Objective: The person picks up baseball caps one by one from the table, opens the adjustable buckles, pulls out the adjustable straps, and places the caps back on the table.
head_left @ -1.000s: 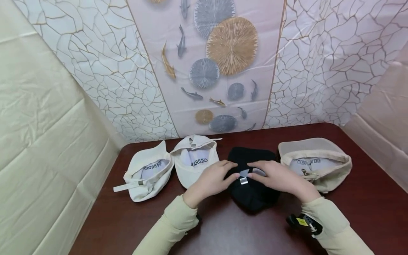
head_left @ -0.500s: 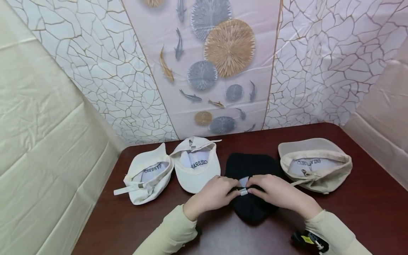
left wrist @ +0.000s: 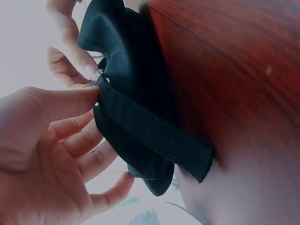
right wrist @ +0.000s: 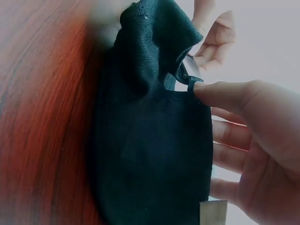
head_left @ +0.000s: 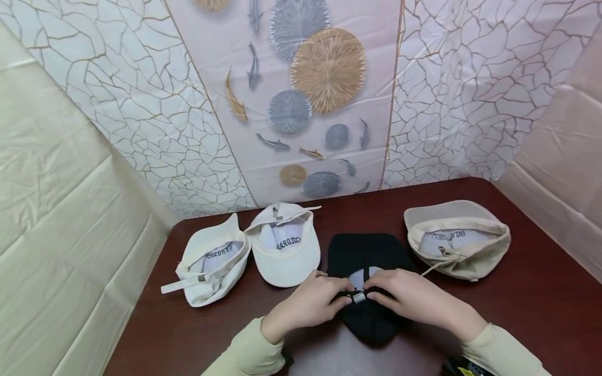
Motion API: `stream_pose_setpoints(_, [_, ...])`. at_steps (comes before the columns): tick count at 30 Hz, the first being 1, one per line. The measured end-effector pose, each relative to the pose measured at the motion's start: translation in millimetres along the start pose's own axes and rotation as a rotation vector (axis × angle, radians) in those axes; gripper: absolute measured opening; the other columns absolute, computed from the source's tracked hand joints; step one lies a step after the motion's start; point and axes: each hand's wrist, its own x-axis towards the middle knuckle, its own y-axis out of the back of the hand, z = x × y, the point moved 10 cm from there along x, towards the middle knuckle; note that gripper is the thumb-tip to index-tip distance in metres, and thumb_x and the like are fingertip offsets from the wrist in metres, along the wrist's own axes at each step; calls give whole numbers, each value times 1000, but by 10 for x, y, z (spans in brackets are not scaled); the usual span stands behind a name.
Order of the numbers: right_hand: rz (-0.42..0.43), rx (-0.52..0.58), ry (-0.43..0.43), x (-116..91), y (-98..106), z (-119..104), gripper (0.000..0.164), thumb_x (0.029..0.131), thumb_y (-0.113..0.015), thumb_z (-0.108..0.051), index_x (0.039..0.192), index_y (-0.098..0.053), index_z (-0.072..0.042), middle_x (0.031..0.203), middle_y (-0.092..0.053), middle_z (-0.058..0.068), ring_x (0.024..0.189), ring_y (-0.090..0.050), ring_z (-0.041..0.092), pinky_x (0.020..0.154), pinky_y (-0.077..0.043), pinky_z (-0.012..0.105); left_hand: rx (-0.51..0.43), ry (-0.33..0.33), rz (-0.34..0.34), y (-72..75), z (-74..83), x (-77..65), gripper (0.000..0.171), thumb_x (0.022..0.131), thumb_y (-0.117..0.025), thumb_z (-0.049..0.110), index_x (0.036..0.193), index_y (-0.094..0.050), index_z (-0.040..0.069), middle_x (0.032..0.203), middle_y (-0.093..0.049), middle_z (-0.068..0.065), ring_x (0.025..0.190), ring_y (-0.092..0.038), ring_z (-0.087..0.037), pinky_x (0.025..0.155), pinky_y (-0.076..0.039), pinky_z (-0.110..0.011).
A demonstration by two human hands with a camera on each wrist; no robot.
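A black baseball cap (head_left: pixel 364 248) lies with its opening up and its brim toward the back of the table. At its back edge sits a silver metal buckle (head_left: pixel 359 297). My left hand (head_left: pixel 312 302) pinches the cap's strap just left of the buckle. On the other side, the thumb and fingers of my right hand (head_left: pixel 414 297) pinch the band. In the left wrist view, the loose end of the black strap (left wrist: pixel 154 129) sticks out past the left thumb. The right wrist view shows the black crown (right wrist: pixel 150 150) beside the right fingers, which partly hide behind it.
Two white caps (head_left: pixel 213 261) (head_left: pixel 287 261) lie at the left, openings up and touching or nearly so. A beige cap (head_left: pixel 458 240) lies at the right. All rest on a dark red wooden table (head_left: pixel 188 334), with patterned cloth (head_left: pixel 329 130) hanging behind.
Both hands and the black cap have moved toward the front of the table. The fingers have drawn in around the strap by the buckle. The head view has shifted slightly.
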Motion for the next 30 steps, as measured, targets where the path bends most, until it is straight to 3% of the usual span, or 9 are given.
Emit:
stream_pose_setpoints(5, [151, -111, 1, -65, 141, -63, 9, 94, -73, -21, 103, -72, -20, 98, -64, -13, 85, -60, 2, 70, -53, 29, -1, 1, 3, -10, 10, -1, 17, 102, -62, 27, 115, -69, 20, 114, -70, 13, 99, -62, 6, 98, -42, -35])
stream_pose_setpoints(10, [327, -166, -19, -152, 252, -177, 19, 88, -79, -19, 89, -62, -27, 84, -49, -18, 72, -44, -4, 58, -43, 19, -20, -17, 15, -1, 29, -13, 14, 100, -65, 26, 112, -70, 20, 107, -70, 16, 89, -58, 11, 91, -43, -28])
stream_pose_setpoints(14, [324, -168, 2, -156, 174, -284, 23, 91, -76, -24, 81, -57, -30, 74, -40, -22, 64, -37, -6, 52, -35, 16, -107, -47, 18, 46, 36, -4, 12, 99, -66, 22, 109, -71, 17, 93, -70, 16, 70, -51, 9, 76, -41, -15])
stream_pose_setpoints(17, [312, -228, 34, -138, 90, -349, 27, 92, -74, -29, 75, -53, -29, 69, -38, -21, 60, -36, -5, 50, -33, 17, -183, -63, 7, 78, 38, 2, 11, 100, -65, 19, 109, -71, 15, 90, -70, 13, 65, -48, 8, 68, -41, -10])
stream_pose_setpoints(21, [336, -316, 59, -120, 20, -380, 31, 92, -74, -35, 72, -52, -25, 65, -38, -17, 57, -38, -1, 49, -34, 20, -222, -68, -18, 81, 41, 0, 13, 101, -63, 19, 111, -70, 14, 98, -72, 11, 75, -53, 12, 73, -43, -9])
stream_pose_setpoints(30, [358, -307, 50, -65, -13, -386, 35, 90, -75, -40, 71, -49, -26, 63, -37, -18, 54, -37, -3, 47, -32, 19, -198, -44, -37, 86, 3, -24, 14, 102, -61, 22, 112, -70, 17, 103, -71, 14, 89, -58, 10, 88, -41, -16])
